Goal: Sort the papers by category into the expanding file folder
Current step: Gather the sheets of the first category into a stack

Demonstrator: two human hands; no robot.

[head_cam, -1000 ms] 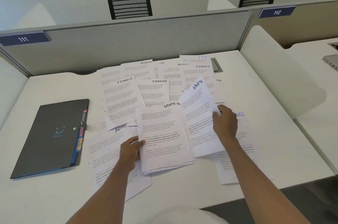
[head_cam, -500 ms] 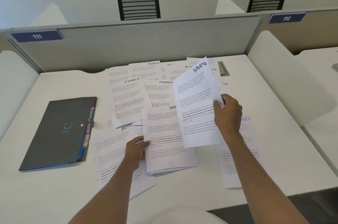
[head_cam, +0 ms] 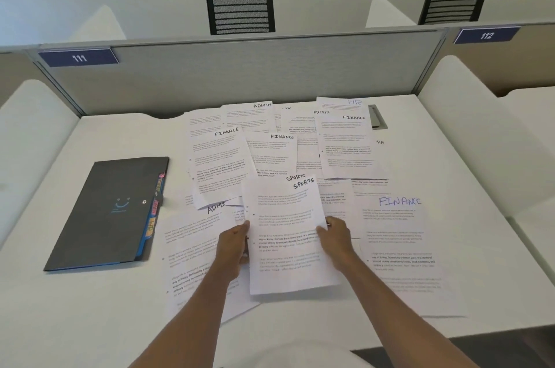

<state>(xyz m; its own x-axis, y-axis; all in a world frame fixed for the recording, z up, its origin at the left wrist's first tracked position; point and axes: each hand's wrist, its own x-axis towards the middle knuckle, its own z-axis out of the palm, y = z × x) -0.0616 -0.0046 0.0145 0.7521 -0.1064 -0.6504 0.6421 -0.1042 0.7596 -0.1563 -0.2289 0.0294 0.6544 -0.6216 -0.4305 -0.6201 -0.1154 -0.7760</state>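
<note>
The left hand [head_cam: 234, 247] and right hand [head_cam: 335, 237] grip the side edges of the SPORTS stack [head_cam: 288, 262], where two SPORTS headings show. Around it on the worktop [head_cam: 90, 307] lie four FINANCE sheets [head_cam: 396, 247], at least three ADMIN sheets [head_cam: 249, 118] and one HR sheet [head_cam: 339, 105]. The closed grey expanding file folder [head_cam: 111, 211] lies to the left, apart from the stack. The partition tags read 111 [head_cam: 78, 57] and 112 [head_cam: 486, 35].

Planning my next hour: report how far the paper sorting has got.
Done: two SPORTS sheets gathered into one stack. In hand: left hand and right hand grip that stack's sides. Left: the folder lies closed; FINANCE, ADMIN and HR sheets cover the desk.
</note>
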